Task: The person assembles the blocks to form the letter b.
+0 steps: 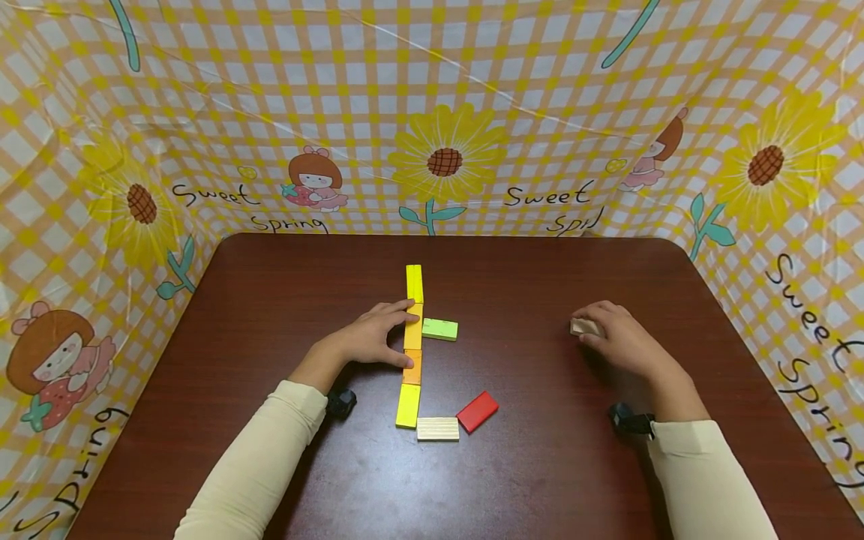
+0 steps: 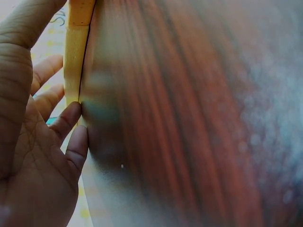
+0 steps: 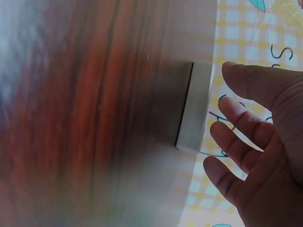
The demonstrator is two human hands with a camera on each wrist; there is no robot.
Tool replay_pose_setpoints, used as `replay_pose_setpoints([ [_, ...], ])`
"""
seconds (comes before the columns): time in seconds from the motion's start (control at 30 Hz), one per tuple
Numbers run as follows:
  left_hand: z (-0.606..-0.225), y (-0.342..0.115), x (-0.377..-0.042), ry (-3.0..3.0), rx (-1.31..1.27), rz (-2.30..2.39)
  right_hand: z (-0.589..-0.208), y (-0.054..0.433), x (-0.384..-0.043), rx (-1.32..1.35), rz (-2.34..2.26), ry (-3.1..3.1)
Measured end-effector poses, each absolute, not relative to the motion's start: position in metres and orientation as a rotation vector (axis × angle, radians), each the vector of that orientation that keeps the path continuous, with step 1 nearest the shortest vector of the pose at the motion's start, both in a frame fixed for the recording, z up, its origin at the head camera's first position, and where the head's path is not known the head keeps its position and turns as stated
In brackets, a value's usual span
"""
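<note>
In the head view my left hand point(image 1: 370, 335) is spread beside a line of flat blocks, its fingers at the yellow-orange block point(image 1: 413, 330) and its thumb at the orange block point(image 1: 412, 367). Fingertips also lie along the line's side in the left wrist view. A yellow block point(image 1: 415, 283) forms the far end, another yellow block point(image 1: 408, 406) the near end. Over to the right, my right hand point(image 1: 617, 337) is at a plain wooden block point(image 1: 584, 327). In the right wrist view that block point(image 3: 195, 109) lies on the table, with the fingers loosely bent and apart from it.
A light green block point(image 1: 440, 329) lies right of the line. Near its front end are a ridged plain wooden block point(image 1: 438, 429) and a red block point(image 1: 478, 412), set at an angle. Checked cloth point(image 1: 364, 90) walls the dark table point(image 1: 520, 487) at the back and sides.
</note>
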State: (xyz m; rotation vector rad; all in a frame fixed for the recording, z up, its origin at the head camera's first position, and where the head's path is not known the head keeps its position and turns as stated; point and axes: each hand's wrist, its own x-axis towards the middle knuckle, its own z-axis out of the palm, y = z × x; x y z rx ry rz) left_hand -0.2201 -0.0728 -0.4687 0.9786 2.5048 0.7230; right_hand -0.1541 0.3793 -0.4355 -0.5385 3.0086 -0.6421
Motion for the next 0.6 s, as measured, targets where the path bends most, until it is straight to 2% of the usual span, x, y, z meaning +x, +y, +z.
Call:
replay_pose_setpoints([
  [0.6, -0.4689, -0.0737, -0.2208, 2.495, 0.993, 0.732, -0.4387, 0.3768, -0.1568, -0.532, -0.63, 2.949],
])
